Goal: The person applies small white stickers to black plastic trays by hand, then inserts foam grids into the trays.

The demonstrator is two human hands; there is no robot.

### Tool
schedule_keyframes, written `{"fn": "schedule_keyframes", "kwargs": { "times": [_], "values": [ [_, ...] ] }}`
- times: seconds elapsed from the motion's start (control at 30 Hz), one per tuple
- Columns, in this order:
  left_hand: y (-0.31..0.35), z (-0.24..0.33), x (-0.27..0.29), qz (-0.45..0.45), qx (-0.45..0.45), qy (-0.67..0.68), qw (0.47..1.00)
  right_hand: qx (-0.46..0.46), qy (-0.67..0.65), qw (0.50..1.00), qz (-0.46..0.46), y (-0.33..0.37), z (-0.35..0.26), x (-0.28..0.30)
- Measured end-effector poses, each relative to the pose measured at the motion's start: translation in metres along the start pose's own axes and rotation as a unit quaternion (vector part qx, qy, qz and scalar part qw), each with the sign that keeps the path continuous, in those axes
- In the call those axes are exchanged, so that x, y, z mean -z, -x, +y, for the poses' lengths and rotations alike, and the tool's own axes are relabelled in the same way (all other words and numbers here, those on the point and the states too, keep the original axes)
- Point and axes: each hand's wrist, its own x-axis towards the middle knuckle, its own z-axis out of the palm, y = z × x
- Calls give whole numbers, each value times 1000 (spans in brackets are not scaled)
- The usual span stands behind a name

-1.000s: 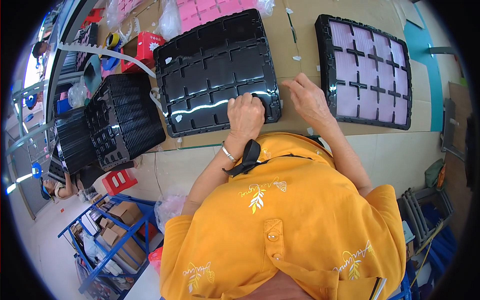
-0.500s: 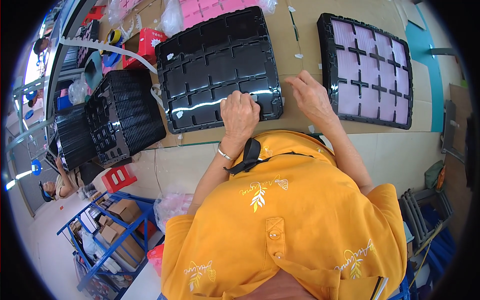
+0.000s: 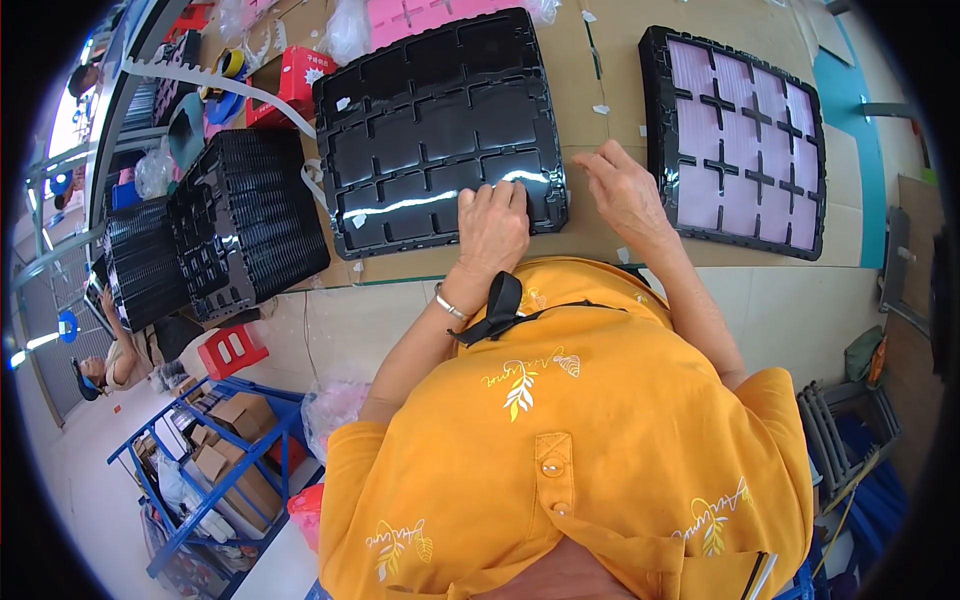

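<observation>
A black plastic tray [image 3: 430,130] with molded compartments lies on the table in front of me, with small white bits on its surface. My left hand [image 3: 494,228] rests on its near right part, fingers curled and closed; whatever they hold, if anything, is hidden. In the gap right of that tray is my right hand [image 3: 628,195], thumb and forefinger pinched together over the brown cardboard. Anything between those fingertips is too small to make out. Further right lies another black tray [image 3: 718,100], its compartments showing pink sheet between cross-shaped ribs.
Stacks of black trays [image 3: 250,215] stand at the left edge. A white toothed strip [image 3: 215,84] curves toward a red box [image 3: 300,85]. Pink sheets [image 3: 415,12] lie at the back. Small white scraps dot the cardboard [image 3: 605,60]. A blue cart [image 3: 200,480] holds boxes; another person [image 3: 120,365] is far left.
My left hand has shifted a little to the right across the near part of the tray. My right hand has stayed almost in place, still pinched.
</observation>
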Motion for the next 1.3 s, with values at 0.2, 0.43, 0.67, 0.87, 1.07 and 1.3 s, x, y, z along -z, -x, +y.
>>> {"fn": "schedule_keyframes", "kwargs": {
  "times": [0.2,0.43,0.67,0.87,1.07,1.3],
  "values": [
    [3,-1,4,-11,-54,-33,998,13,-5,1000,11,-1,1,0],
    [-15,2,-1,27,24,21,999,-6,-10,1000,11,2,5,1],
    [-18,4,-3,40,55,-23,997,-9,-20,1000,18,4,9,2],
    [-8,-7,-8,87,69,-32,993,-16,-13,1000,8,3,10,3],
    [3,-21,3,126,187,187,956,-17,-17,1000,4,-1,8,4],
    [12,-77,38,172,312,779,516,3,-18,1000,5,-7,5,0]
  ]
}}
